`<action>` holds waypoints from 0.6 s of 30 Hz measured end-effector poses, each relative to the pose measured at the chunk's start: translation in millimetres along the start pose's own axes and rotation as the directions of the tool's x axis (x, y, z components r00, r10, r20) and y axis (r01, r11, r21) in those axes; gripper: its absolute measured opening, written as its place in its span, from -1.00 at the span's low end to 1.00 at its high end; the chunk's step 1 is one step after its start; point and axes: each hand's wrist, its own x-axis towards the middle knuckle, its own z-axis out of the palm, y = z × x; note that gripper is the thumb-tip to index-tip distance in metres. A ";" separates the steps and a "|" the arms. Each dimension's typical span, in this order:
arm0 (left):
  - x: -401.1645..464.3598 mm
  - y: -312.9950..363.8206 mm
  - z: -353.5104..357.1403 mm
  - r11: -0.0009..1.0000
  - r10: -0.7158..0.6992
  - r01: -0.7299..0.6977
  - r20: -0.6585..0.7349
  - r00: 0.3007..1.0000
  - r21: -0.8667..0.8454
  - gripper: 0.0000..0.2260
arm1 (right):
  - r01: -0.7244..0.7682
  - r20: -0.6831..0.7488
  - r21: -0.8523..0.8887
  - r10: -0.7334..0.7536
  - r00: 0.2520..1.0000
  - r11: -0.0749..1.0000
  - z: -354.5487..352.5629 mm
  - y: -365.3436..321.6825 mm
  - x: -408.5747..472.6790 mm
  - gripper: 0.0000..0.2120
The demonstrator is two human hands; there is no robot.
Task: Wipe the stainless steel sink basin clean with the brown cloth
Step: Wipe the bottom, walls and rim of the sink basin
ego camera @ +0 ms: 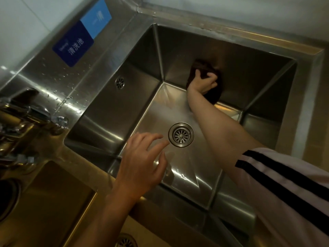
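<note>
A blue sign [81, 33] is fixed to the wet steel backsplash. A faucet [23, 111] stands at left, beside a second basin [53, 202].

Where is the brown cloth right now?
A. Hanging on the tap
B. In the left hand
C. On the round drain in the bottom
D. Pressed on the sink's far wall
D. The right hand grips the brown cloth against the far wall of the sink basin, above the floor and away from the drain; the left hand holds nothing.
</note>
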 end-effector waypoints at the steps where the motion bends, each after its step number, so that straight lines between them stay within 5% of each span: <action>1: 0.8 -0.9 1.3 1.000 -0.011 0.010 0.030 0.999 0.010 -0.67 | -0.016 0.004 -0.034 0.016 1.000 0.999 -1.7 11.4 5.4 -0.64; 9: 5.1 -4.1 8.6 0.998 -0.043 0.038 0.108 0.993 0.042 -0.61 | -0.085 -0.017 -0.063 0.084 0.996 0.994 -9.3 38.4 23.9 -0.63; 18: 0.8 -3.0 5.6 0.998 -0.045 0.046 0.061 0.997 -0.031 -0.68 | -0.014 -0.046 0.134 0.021 0.999 0.991 -6.6 -32.0 -6.6 -0.69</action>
